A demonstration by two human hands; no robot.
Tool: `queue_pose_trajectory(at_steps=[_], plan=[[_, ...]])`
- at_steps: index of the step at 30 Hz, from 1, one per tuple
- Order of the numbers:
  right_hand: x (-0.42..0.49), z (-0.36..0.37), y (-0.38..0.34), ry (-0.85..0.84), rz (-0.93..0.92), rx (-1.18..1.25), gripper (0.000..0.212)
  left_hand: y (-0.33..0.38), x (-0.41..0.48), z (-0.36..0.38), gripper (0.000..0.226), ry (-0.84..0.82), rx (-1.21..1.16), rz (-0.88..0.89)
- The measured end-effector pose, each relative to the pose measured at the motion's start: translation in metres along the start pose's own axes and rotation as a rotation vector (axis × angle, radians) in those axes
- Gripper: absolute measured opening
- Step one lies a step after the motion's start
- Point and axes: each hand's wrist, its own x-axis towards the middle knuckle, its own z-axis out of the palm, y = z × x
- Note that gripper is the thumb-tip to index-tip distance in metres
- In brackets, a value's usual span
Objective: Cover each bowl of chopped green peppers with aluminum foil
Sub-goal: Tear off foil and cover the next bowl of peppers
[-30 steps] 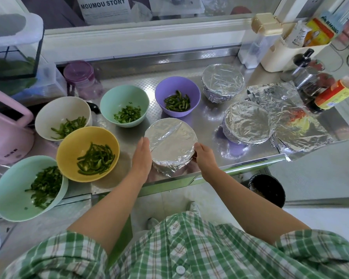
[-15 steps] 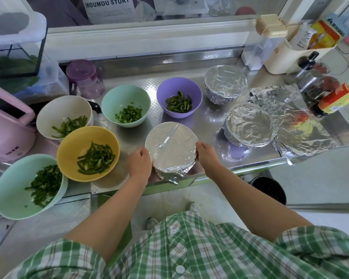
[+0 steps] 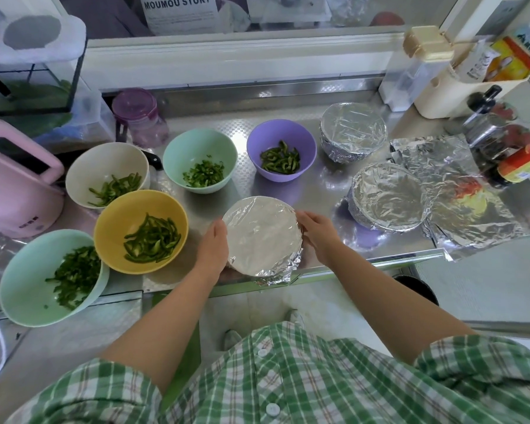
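foil-covered bowl (image 3: 262, 234) at the worktop's (image 3: 328, 185) front edge, left hand (image 3: 212, 250) and right hand (image 3: 315, 237) each with a curled grip on its sides; the loose front flap is now crimped, leaving five open bowls (image 3: 114, 221).

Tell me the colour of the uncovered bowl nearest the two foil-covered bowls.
Purple bowl; the head view, the only one, shows it.

Your left hand (image 3: 213, 252) cups the foil-covered bowl (image 3: 262, 237) at nine o'clock, your right hand (image 3: 317, 237) at three, fingers seemingly curled round its rim; both bare forearms reach forward.
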Motion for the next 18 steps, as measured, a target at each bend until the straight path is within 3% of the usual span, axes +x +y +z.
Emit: queue_pose_trajectory(at_steps=[3, 8, 18], plan=[[-0.001, -0.013, 0.007, 0.084, 0.013, 0.015, 0.023, -0.001, 0.001, 0.001, 0.032, -0.033, -0.141, -0.105], [-0.023, -0.022, 0.012, -0.097, 0.085, -0.033, 0.028, 0.004, -0.004, 0.007, 0.031, -0.002, -0.21, -0.118], [-0.037, -0.021, 0.031, -0.136, 0.175, 0.333, 0.019, 0.0, -0.01, 0.014, 0.034, 0.066, -0.156, -0.115]])
